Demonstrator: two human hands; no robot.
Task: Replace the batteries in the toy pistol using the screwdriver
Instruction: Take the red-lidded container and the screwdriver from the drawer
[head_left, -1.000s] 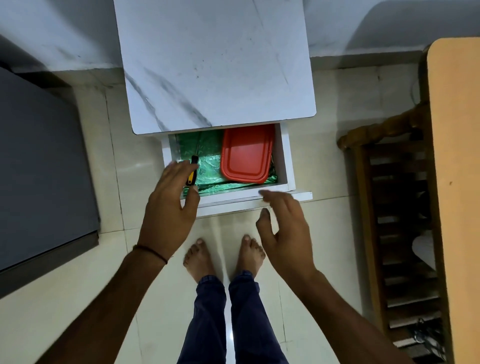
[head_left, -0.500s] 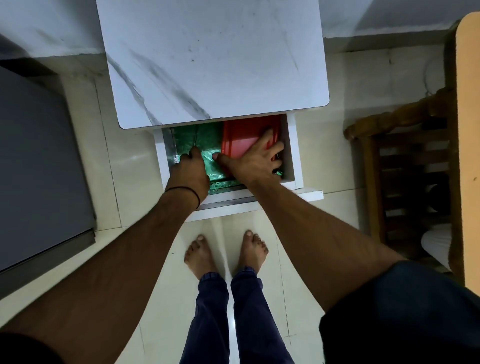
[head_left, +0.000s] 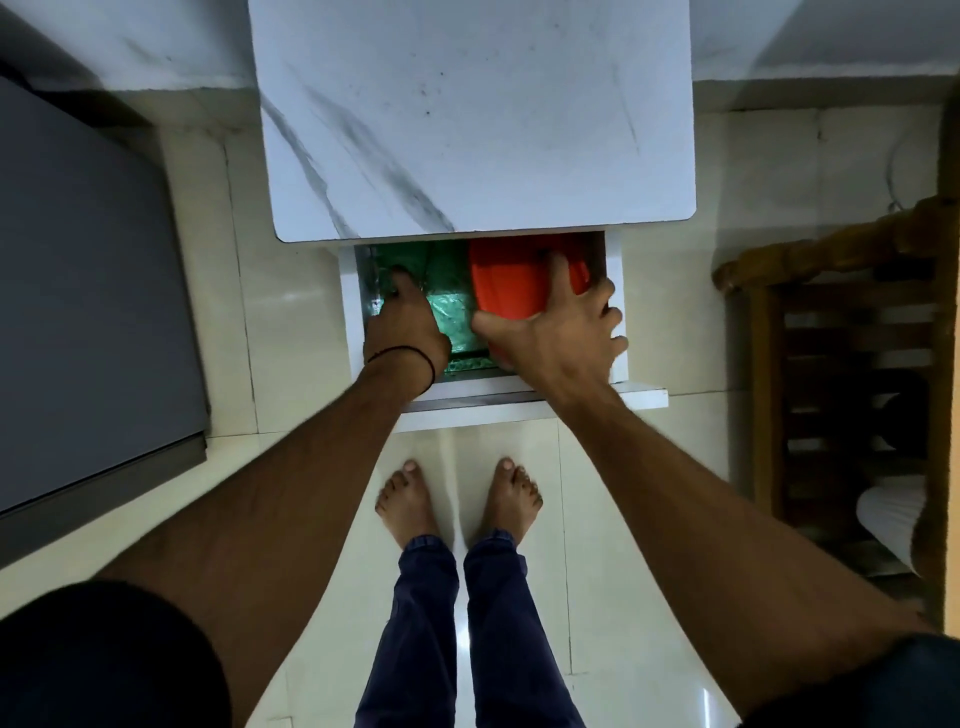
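Hands are both down in the open drawer (head_left: 618, 322), which is pulled out from under the white marble-patterned counter (head_left: 467, 119). This reads as the fetching stage: nothing of the job proper has begun.

The right hand (head_left: 556, 338) is spread wide across a red box (head_left: 511, 280). Its thumb is against the near left edge, its forefinger lies along the lid, and its other fingers hook over the right side next to the drawer wall. That span suits a flat, wide lid (a pinch at one corner would tip it), so I judge the box is about to be lifted or slid out.

The left hand (head_left: 408, 322) reaches into the drawer's left corner, knuckles up, fingertips bent down onto the crumpled green plastic sheet (head_left: 457, 306) lining the bottom. Whether it grips anything I cannot tell, since the hand covers whatever lies beneath.

Neither the toy pistol, the screwdriver nor the batteries can be seen. They may be under that hand or inside the box, but that is a guess.

The person stands barefoot on the tiled floor (head_left: 291, 322) close to the drawer front, arms reaching down, which keeps both hands over the narrow opening. The counter overhangs the back of the drawer, so anything lifted must come toward the body first.
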